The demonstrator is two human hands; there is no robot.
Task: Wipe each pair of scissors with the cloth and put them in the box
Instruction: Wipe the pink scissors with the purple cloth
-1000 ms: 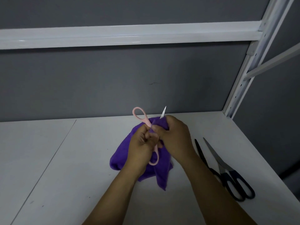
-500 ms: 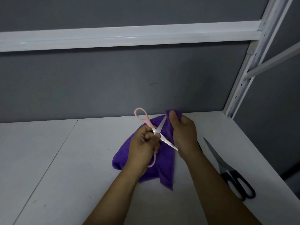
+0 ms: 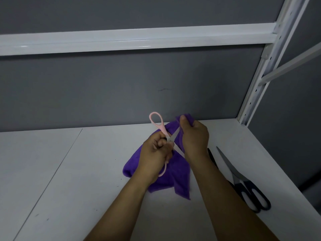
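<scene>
One pink scissors (image 3: 162,127), blades splayed rightward

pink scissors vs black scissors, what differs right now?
Pink scissors have pale pink handles; black scissors have dark ones. Pink scissors are gripped in the left hand above the cloth, the right hand pinching cloth over one blade; black scissors lie untouched on the shelf at right. Both have their blades spread open.
</scene>
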